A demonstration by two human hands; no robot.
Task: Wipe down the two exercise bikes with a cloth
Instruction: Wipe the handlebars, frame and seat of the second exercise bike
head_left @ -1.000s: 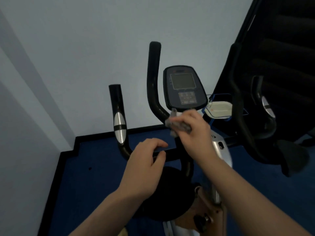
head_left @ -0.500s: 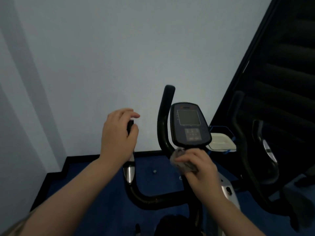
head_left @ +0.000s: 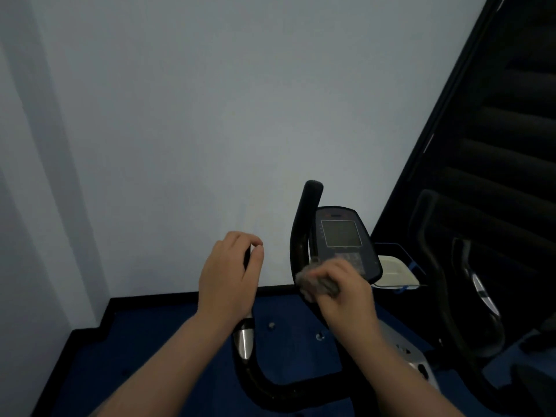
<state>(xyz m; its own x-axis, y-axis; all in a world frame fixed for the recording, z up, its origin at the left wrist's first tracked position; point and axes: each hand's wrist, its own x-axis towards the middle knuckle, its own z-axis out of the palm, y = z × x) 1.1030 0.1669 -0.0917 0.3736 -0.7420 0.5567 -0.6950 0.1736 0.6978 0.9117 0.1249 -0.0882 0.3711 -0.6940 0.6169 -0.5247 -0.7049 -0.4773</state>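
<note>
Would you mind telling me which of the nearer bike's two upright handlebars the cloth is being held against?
The right handlebar, beside the console: the right hand holds the cloth against it. The left hand grips the other bare.

A pale, plain wall (head_left: pixel 210 115) fills most of the view, with a soft vertical shadow band near its left side. At its foot runs a black skirting board (head_left: pixel 150 297) which steps around a corner, and below it lies a dark blue floor (head_left: pixel 144 365). On the right a black slanted structure (head_left: pixel 496 130) with dark horizontal ribs rises steeply, and the light in the room is dim and even.
</note>
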